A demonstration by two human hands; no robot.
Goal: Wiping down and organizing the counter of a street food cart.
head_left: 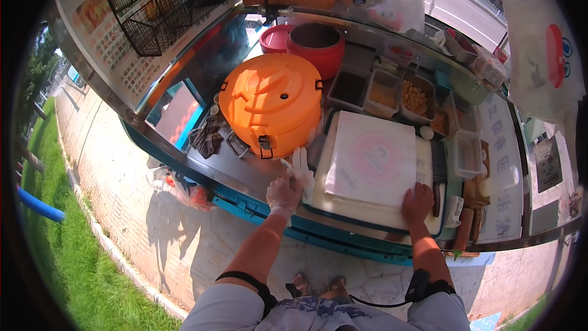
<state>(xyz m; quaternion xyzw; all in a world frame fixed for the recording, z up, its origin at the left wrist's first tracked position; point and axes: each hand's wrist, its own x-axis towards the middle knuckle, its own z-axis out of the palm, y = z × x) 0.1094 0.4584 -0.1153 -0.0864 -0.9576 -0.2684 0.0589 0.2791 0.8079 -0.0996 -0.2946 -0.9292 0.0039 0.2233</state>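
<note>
My left hand (284, 193), in a thin clear plastic glove, holds a pale disposable glove (301, 172) by the left edge of the cutting board. My right hand (418, 203) is bare and rests at the lower right corner of a stack of printed paper sheets (372, 158). That stack lies on a white cutting board (367, 214) in a dark-rimmed tray. Up and left of the board sits a large orange insulated container (271, 101), its lid latched on. A knife with a dark handle (437, 200) lies right of the sheets.
Behind the board stand a red pot (317, 50) and several food tubs, one with diced yellowish food (413, 96). A dark cloth (206, 140) lies left of the orange container. A sauce bottle (463, 234) is at the right front. Wire baskets (161, 23) hang upper left.
</note>
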